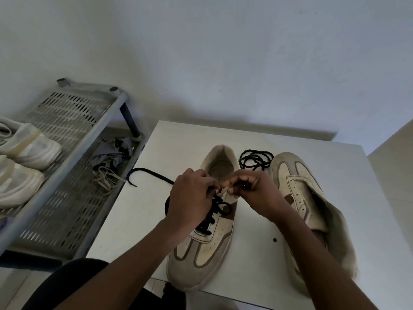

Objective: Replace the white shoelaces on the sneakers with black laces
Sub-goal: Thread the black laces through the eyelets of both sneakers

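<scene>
Left hand (192,198) and right hand (253,192): both grips pinched on black lace (215,212), part-threaded through sneaker (201,251) on bench (178,142). Coiled lace (256,159) lies beside second sneaker (297,186).

We're seeing a matt, smooth white table (178,142), laminate by the look of it. The near sneaker (201,253) has a fuzzy suede-like toe and smooth, perforated leathery panels, all dull and scuffed. The black lace (206,224) through it is matt woven cord. The rack (67,117) beside us is dull grey slotted plastic, and the white shoes (33,148) on it look like soft knit cloth.
</scene>
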{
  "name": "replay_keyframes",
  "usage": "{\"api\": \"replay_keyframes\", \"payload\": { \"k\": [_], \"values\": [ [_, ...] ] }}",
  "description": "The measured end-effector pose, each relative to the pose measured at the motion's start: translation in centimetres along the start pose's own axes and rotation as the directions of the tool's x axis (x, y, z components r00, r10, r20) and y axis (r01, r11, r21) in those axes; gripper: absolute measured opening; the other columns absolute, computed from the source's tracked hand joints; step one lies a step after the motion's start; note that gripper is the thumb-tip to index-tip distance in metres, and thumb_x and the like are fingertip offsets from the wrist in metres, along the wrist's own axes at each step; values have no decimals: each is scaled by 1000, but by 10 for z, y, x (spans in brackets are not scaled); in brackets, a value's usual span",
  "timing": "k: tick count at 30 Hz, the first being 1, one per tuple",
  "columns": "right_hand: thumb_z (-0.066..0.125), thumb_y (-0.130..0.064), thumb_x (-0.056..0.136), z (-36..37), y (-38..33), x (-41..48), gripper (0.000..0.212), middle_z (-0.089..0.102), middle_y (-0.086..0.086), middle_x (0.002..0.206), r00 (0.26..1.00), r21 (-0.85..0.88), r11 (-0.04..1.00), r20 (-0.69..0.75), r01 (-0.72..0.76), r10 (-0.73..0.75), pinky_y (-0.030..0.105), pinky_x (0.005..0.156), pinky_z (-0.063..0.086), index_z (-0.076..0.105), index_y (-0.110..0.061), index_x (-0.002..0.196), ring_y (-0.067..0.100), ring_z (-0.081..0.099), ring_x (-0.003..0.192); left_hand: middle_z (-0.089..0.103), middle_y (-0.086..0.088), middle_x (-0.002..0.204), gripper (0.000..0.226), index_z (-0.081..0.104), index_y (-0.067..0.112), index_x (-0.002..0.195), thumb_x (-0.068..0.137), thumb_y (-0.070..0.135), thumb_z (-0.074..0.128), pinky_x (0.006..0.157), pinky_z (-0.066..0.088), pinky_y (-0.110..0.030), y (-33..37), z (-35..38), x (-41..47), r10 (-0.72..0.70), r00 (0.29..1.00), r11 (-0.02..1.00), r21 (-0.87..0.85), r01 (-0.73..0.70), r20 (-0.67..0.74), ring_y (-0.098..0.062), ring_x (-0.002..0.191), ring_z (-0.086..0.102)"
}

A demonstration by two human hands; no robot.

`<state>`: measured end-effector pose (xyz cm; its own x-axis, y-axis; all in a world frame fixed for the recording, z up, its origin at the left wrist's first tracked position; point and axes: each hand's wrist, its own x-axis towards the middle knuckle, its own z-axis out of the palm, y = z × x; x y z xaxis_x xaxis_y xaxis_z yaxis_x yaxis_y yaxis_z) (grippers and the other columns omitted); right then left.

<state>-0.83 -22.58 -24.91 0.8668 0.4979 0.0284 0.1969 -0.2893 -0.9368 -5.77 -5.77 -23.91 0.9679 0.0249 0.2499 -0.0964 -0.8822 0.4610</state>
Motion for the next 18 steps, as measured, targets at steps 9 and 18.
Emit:
{"api": "replay_keyframes", "payload": {
  "k": [9,18],
  "values": [
    [67,7,82,7,3,-1,26,72,5,87,994,152,988,-105,-5,21,20,63,51,63,-19,81,21,68,78,48,18,72,10,76,27,90,84,22,71,73,37,-31,3,6,6,-159,987,981,-113,160,20,-12,81,44],
    [69,10,78,9,6,-4,16,66,4,102,975,200,977,-193,-71,110,19,63,54,65,-6,77,12,69,78,54,20,76,9,76,27,89,82,22,73,83,38,-36,0,8,11,-185,980,973,-125,194,78,-16,92,47]
  ]
}}
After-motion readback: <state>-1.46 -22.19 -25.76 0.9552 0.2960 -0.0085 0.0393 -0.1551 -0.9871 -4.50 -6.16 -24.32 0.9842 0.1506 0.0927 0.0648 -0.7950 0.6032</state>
